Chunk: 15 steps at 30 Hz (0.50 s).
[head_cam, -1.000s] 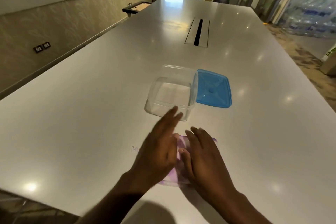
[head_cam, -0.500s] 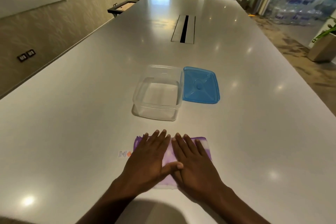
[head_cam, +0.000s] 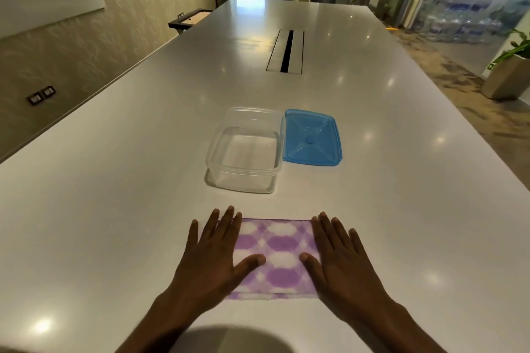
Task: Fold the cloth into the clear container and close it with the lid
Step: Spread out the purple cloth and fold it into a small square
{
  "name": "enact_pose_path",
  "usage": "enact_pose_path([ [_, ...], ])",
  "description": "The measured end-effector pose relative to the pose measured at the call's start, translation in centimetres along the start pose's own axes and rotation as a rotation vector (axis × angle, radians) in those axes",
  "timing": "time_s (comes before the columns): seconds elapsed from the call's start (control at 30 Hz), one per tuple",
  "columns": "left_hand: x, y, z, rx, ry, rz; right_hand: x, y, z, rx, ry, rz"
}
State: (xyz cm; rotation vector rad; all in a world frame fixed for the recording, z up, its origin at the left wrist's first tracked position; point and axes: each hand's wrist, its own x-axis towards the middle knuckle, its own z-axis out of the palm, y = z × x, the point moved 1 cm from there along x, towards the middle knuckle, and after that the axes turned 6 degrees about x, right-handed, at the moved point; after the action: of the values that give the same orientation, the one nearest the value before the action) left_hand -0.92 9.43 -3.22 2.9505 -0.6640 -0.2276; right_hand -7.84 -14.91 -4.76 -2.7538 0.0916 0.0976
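A purple and white patterned cloth (head_cam: 276,258) lies folded flat on the white table near its front edge. My left hand (head_cam: 212,261) presses palm-down on the cloth's left side, fingers spread. My right hand (head_cam: 341,264) lies flat on its right side, fingers spread too. Beyond the cloth stands the clear container (head_cam: 245,149), with nothing inside. The blue lid (head_cam: 312,137) lies flat on the table, touching the container's right side.
The long white table (head_cam: 114,180) runs far ahead, with a cable slot (head_cam: 285,51) set in its middle. A wall runs along the left; a planter (head_cam: 507,80) stands on the floor to the right.
Both hands have slid apart from the cloth's middle to its left and right sides, baring the pattern between them. The camera view has moved closer and tilted.
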Motion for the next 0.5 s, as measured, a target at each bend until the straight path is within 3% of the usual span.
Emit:
enact_pose_path([
  [0.17, -0.2, 0.2, -0.4, -0.027, -0.007, -0.037, -0.6, -0.7, -0.8, 0.074, 0.035, 0.077],
  [0.37, -0.8, 1.1, -1.7, -0.027, 0.149, -0.009, -2.8, -1.7, -3.2, 0.205, 0.305, 0.277],
  [0.43, -0.8, 1.7, -1.8, -0.064, 0.195, 0.049, -3.2, -1.8, -3.8, 0.255, 0.269, 0.347],
  [0.5, -0.7, 2.4, -1.6, -0.099, 0.185, 0.088, -3.2, -2.0, -4.1, 0.273, 0.122, 0.382],
])
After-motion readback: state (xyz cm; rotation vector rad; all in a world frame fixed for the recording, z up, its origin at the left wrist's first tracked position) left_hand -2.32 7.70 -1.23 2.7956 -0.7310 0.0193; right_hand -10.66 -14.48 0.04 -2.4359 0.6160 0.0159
